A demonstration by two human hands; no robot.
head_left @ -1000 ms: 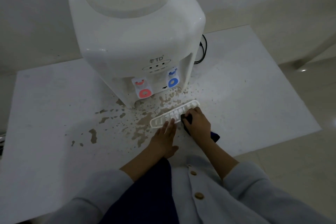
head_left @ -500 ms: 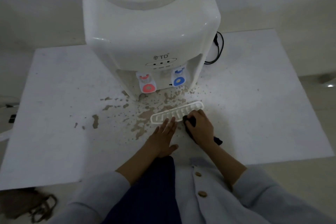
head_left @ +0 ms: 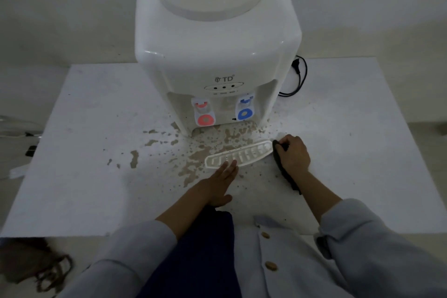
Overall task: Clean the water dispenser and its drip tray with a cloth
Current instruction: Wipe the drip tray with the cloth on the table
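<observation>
The drip tray grille [head_left: 238, 155] lies on the white table [head_left: 362, 152] before the water dispenser [head_left: 217, 43], pinned by the flat, straight-fingered left hand [head_left: 219, 186]. The dark cloth [head_left: 281, 164] is gripped in the curled right hand [head_left: 294, 152] at the grille's right end. Probably best if it's dragged slot by slot, so the brown spill [head_left: 193, 164] isn't smeared.

My view is dim and grey, with soft light falling from above; small glints sit on the glossy white plastic water dispenser [head_left: 217, 38]. Shadows are faint, detail is soft and grainy, and the wide lens bows the white tabletop [head_left: 362, 140] edges

White dispenser [head_left: 217, 51], dark cloth [head_left: 281, 164]
</observation>
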